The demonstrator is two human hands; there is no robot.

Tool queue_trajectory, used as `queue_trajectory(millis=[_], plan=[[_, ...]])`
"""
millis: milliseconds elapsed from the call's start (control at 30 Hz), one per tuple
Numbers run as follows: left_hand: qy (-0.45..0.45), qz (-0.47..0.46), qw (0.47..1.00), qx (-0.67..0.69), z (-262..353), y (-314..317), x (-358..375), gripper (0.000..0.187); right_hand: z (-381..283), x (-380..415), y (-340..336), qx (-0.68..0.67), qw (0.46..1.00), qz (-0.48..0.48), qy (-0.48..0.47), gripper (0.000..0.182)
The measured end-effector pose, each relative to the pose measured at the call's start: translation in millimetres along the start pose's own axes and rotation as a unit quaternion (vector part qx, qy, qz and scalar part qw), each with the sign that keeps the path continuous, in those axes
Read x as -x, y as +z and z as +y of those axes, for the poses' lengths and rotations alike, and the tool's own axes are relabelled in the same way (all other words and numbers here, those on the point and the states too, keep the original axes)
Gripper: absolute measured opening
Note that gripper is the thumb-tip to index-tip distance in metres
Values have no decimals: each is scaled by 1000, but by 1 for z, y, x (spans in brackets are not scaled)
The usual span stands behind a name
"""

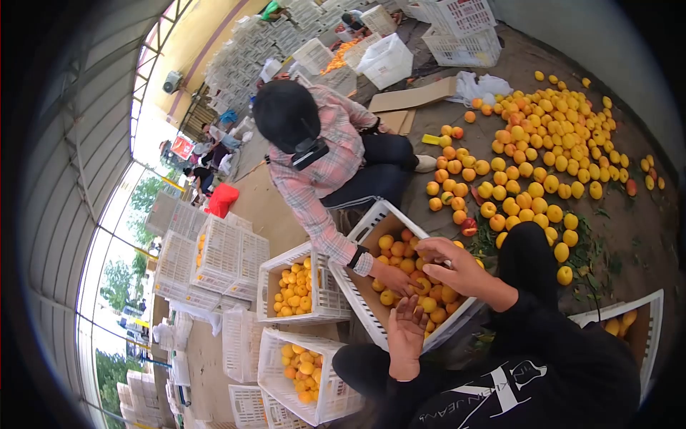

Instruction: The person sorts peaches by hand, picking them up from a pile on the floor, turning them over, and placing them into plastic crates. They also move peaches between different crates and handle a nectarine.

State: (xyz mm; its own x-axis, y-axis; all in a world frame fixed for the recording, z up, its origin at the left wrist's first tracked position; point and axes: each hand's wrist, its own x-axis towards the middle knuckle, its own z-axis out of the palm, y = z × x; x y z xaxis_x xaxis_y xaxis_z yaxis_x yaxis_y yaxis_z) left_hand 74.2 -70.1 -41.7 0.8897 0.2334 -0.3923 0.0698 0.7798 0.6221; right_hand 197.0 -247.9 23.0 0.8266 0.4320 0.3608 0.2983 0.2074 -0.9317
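My left hand (406,336) is at the near edge of a white plastic crate (355,291), palm turned up, fingers apart and slightly curled, with nothing in it. Over the crate's right side is my right hand (461,272), its fingers stretched out and thumb apart, holding nothing visible. Yellow-orange peaches (429,304) lie in the cardboard-lined crate, partly hidden by hands. A co-worker's hand (394,277) reaches in from the far left side and touches the peaches.
Loose peaches (564,125) spread across the ground at right. A co-worker in a plaid shirt (343,136) crouches opposite. Two peach crates (325,304) (336,379) stand left, and another crate (654,336) at lower right. Stacked crates (239,257) and cardboard (411,96) lie beyond.
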Motion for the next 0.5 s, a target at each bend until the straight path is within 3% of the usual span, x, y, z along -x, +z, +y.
queue_trajectory(millis=[167, 300, 433, 500], plan=[[-55, -43, 997, -41, -36, 17, -18, 34, -53, 16, -74, 45, 998, -43, -28, 33], [-76, -76, 994, -38, -41, 27, -37, 32, -16, 17, -122, 19, 999, 27, -24, 30], [-93, -30, 994, -44, -50, 32, -54, 33, 80, 25, -167, 111, 982, 104, 110, 34], [-129, -61, 990, -19, -57, 28, -66, 32, 132, 43, -183, 228, 943, 105, 217, 37]])
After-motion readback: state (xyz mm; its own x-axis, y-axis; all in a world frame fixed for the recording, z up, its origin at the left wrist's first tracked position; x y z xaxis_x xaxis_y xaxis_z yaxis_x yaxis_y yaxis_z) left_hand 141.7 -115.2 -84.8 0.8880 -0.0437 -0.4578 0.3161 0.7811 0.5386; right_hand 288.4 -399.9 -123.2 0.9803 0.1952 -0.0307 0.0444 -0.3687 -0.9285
